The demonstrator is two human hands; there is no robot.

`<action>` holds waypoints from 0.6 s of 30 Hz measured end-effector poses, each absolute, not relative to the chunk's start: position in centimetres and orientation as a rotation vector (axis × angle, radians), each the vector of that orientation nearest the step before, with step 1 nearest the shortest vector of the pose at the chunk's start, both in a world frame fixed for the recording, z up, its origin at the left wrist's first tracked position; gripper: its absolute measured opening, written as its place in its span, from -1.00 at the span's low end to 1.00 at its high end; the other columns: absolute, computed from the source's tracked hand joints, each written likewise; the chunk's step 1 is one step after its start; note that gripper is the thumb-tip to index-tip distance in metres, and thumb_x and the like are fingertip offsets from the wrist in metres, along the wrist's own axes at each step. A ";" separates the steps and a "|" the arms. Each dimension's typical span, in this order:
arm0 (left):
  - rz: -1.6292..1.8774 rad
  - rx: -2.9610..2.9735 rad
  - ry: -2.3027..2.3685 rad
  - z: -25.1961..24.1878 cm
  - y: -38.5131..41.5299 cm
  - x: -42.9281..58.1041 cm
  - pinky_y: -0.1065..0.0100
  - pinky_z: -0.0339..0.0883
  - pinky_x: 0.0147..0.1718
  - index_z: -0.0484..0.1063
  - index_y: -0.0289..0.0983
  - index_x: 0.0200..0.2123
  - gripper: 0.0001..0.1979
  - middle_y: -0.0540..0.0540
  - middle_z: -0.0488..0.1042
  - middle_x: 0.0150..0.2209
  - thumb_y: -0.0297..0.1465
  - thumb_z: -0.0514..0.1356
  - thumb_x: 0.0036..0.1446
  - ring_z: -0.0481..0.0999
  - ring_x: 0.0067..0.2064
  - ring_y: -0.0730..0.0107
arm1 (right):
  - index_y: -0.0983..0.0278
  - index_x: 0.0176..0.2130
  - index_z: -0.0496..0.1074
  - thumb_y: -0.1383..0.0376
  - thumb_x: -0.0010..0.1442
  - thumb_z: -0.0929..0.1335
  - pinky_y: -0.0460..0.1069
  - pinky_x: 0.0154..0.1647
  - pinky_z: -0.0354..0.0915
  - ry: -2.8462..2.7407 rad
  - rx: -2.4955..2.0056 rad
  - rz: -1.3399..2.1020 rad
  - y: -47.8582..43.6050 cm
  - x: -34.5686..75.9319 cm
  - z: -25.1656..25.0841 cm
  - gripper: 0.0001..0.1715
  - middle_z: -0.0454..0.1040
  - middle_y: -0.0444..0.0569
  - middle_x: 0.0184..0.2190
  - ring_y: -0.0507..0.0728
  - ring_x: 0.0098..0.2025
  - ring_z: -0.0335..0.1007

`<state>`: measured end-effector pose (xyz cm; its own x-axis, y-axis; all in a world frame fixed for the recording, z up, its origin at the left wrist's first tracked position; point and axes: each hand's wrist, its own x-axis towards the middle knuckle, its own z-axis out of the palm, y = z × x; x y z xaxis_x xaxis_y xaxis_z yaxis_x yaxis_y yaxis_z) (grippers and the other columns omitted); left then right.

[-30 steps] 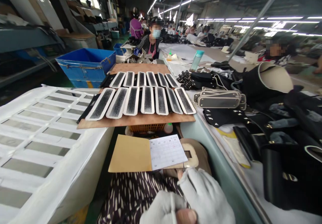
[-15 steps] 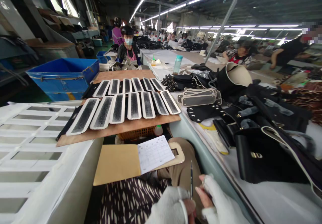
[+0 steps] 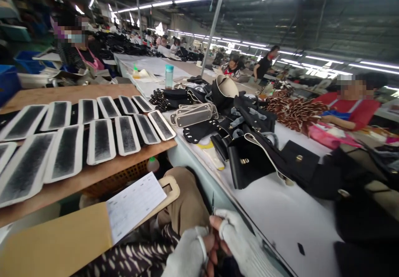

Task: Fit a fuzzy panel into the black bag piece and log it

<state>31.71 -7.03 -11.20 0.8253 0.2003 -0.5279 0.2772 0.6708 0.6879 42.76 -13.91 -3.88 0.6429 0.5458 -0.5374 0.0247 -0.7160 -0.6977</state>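
Both of my hands are together above my lap, in white gloves that leave the fingertips bare. A thin dark pen (image 3: 213, 202) points upward between them. My right hand (image 3: 238, 231) pinches it near the top with thumb and fingers. My left hand (image 3: 190, 248) is closed around its lower part, which the fingers hide. Across my lap lies an open booklet with a tan cover (image 3: 59, 235) and a white written page (image 3: 135, 206). Under the page, a cream rounded panel with a rectangular cutout (image 3: 173, 189) rests on my knee.
At left, a brown board (image 3: 118, 89) bears rows of black panels with white borders (image 3: 101, 142). The right-hand table (image 3: 255, 198) carries black bag parts (image 3: 249, 160), grey strap pieces (image 3: 193, 115) and a bottle (image 3: 168, 77). Co-workers sit beyond, one in red (image 3: 364, 111).
The view has swung to the right, so the board and booklet appear farther left. My right hand has come in from beside the pen and now grips it along with my left.
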 end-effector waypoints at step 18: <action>-0.207 1.417 0.862 -9.1 -7.0 36.8 0.40 0.19 -0.54 0.51 -0.24 -0.51 -0.72 0.02 0.33 -0.71 -0.23 0.14 0.13 0.36 -0.62 0.41 | 0.18 -0.64 0.18 0.01 0.28 0.14 -0.06 -0.61 0.07 -0.509 -2.220 0.972 -15.4 45.4 -4.6 -0.45 0.15 -0.19 -0.76 0.01 -0.71 0.09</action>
<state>36.76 -6.96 -9.14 0.6907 0.3578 -0.6284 0.6039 0.1925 0.7734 45.39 -15.44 -4.65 0.6493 0.5715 -0.5018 0.0866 -0.7110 -0.6978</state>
